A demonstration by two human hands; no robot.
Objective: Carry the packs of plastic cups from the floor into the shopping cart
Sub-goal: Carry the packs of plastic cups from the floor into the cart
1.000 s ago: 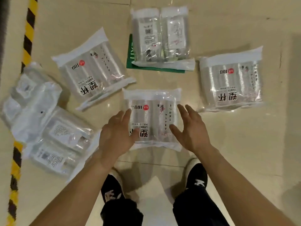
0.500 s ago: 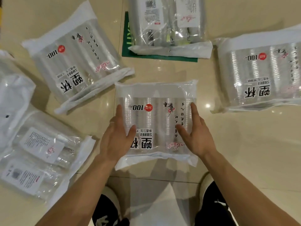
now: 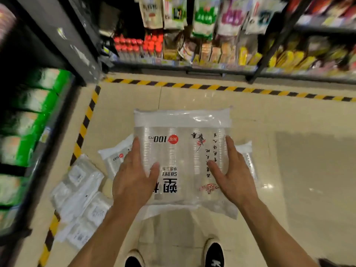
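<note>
Standing at the bottom edge are two black shoes (image 3: 213, 254) on the cream tile floor (image 3: 260, 116).

The left hand (image 3: 133, 180) and the right hand (image 3: 233, 176) are gripping the pack of plastic cups (image 3: 183, 151) by its two sides. The thumbs are lying on the clear top face and the fingers are curling round the edges, so the pack is hanging flat in the air over the floor.

Its print is reading upside down: "100 pcs" beside a red round badge, "SUBEI", and the large black characters 塑杯, which the left hand is partly covering. The smaller columns of characters are too small to read.

- A second pack (image 3: 115, 157) is showing "100" at the held pack's left edge.
- A third pack (image 3: 249, 160) is peeking out past the right hand.
- A heap of white packs (image 3: 77, 199) is lying beside the yellow-and-black tape (image 3: 84, 128).
- Green-and-white goods (image 3: 38, 105) are blurring on the left shelf.
- Red-capped bottles (image 3: 138, 47) are standing on the far shelving (image 3: 212, 68), with their labels unreadable.
</note>
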